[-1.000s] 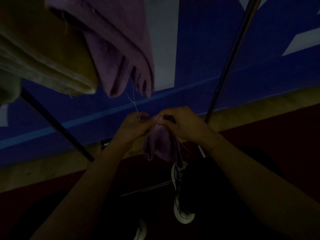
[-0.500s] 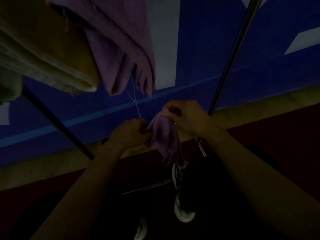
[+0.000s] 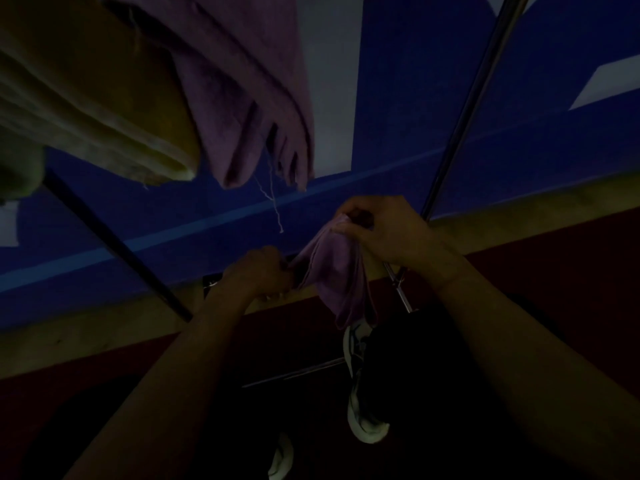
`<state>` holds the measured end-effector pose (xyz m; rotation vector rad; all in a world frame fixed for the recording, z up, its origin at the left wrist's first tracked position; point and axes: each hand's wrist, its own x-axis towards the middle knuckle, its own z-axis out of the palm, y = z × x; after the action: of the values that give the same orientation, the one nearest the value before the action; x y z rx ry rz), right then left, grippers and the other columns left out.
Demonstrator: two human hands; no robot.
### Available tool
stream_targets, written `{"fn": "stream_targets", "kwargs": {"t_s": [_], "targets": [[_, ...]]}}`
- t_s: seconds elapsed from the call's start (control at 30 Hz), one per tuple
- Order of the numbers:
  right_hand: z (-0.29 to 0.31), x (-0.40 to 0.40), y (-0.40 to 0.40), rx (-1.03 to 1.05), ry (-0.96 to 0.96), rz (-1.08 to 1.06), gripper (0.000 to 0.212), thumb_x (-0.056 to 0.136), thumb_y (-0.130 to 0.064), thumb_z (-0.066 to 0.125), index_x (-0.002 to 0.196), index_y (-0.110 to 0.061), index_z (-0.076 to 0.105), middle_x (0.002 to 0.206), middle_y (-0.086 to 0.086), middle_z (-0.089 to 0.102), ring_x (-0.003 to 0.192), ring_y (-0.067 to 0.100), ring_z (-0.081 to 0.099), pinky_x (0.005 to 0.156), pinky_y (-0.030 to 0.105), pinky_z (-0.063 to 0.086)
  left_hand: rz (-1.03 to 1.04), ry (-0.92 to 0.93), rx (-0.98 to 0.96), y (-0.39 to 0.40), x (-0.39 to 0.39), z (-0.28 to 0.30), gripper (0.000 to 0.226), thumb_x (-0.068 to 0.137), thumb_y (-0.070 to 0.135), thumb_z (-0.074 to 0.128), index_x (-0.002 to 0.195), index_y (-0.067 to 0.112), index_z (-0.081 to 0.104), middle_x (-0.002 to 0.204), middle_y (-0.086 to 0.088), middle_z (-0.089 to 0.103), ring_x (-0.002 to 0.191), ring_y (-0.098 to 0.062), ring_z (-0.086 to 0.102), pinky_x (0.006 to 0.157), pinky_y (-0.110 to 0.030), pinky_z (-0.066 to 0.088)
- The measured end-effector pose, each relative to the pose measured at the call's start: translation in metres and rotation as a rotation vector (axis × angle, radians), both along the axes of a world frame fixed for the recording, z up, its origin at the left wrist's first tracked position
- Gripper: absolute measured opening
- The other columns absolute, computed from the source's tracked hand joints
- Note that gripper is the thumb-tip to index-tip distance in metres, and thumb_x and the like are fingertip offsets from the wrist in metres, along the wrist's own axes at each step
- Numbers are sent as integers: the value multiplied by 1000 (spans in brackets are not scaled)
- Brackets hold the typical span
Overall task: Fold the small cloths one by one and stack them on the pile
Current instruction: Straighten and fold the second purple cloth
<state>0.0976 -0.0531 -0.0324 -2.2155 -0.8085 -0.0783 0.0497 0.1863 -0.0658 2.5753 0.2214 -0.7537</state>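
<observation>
A small purple cloth (image 3: 334, 268) hangs between my hands in the dim middle of the view. My right hand (image 3: 388, 230) pinches its upper corner, raised above the other hand. My left hand (image 3: 258, 271) grips the cloth's lower left edge, fingers curled. The rest of the cloth droops down toward the floor. At the top left sits the pile: a folded purple cloth (image 3: 242, 98) overhanging, with a yellow folded cloth (image 3: 104, 109) beside it. A loose white thread (image 3: 273, 202) dangles from the purple one.
Two thin metal poles cross the view, one (image 3: 460, 116) at the upper right and a darker pole (image 3: 114, 244) at the left. Behind stands a blue and white wall (image 3: 433, 81). A white shoe (image 3: 360, 403) shows on the dark red floor below.
My right hand has risen and shifted right while my left hand dropped slightly, drawing the purple cloth out between them. The hands were together a second ago.
</observation>
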Motion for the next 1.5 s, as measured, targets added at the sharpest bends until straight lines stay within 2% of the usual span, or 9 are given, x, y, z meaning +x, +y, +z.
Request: {"fn": "stream_targets", "kwargs": {"t_s": [0.13, 0.3, 0.6, 0.83, 0.97, 1.2, 1.27, 1.4, 1.5], "targets": [[1, -2, 2, -40, -16, -4, 14, 94, -40, 63, 100, -30, 69, 93, -19, 68, 81, -16, 58, 75, -2, 38, 25, 25, -46, -3, -2, -1, 40, 86, 54, 67, 99, 17, 70, 89, -5, 75, 79, -20, 73, 77, -42, 63], [1, -3, -1, -27, -8, 16, 6, 92, -39, 66, 98, -36, 65, 94, -16, 69, 88, -3, 61, 77, 0, 41, -23, 140, 23, 0, -3, -5, 35, 84, 48, 72, 82, 14, 76, 76, 0, 76, 72, -15, 75, 74, -40, 63], [-1, -2, -2, -48, -20, 35, 12, 89, -41, 69, 97, -32, 68, 93, -16, 69, 85, 1, 65, 77, 11, 50, 163, 179, -92, 3, 1, -3, 21, 97, 29, 62, 101, 8, 65, 89, -8, 75, 76, -20, 72, 68, -33, 61], [-7, 9, -16, -309, 57, -43, 22, 90, -47, 64, 98, -26, 64, 97, -4, 68, 87, 14, 62, 79, 38, 54, 288, -98, -262, 21, 7, 12, 10, 95, 15, 62, 105, 18, 64, 84, -9, 72, 67, -22, 70, 50, -28, 56], [-10, 14, -21, -373, 85, -85, 24, 88, -48, 66, 97, -26, 63, 98, -5, 66, 87, 12, 58, 79, 31, 52, 365, -181, -441, 21, 2, 29, 16, 99, 20, 55, 96, 24, 70, 90, -11, 69, 69, -19, 61, 46, -21, 50], [-14, 13, -18, -332, 83, -48, 29, 89, -41, 69, 100, -15, 65, 96, 0, 66, 85, 14, 58, 78, 30, 49, 329, -490, -349, 13, -2, 43, 26, 99, 20, 56, 78, 32, 68, 82, 9, 64, 67, -8, 59, 39, -9, 42], [-12, 12, -18, -295, 70, -28, 26, 89, -37, 69, 98, -13, 64, 90, -3, 63, 81, 12, 56, 74, 23, 46, 267, -469, -329, 17, -3, 45, 26, 97, 20, 59, 77, 35, 66, 83, 12, 63, 69, -5, 60, 42, -8, 43], [-1, 7, -19, -132, 52, -18, 18, 88, -31, 72, 91, -16, 63, 86, -6, 62, 76, 3, 53, 65, 4, 38, 11, -227, -188, 28, -9, 54, 9, 97, 23, 62, 102, 21, 69, 90, 8, 62, 73, -7, 60, 47, -7, 45], [-1, 5, -16, -139, 84, 23, 15, 89, -31, 71, 92, -19, 63, 93, -4, 64, 81, 3, 54, 71, 1, 37, 38, -220, -189, 34, -12, 60, 15, 99, 24, 59, 88, 21, 67, 86, 6, 63, 71, -9, 62, 47, -7, 45]]}}
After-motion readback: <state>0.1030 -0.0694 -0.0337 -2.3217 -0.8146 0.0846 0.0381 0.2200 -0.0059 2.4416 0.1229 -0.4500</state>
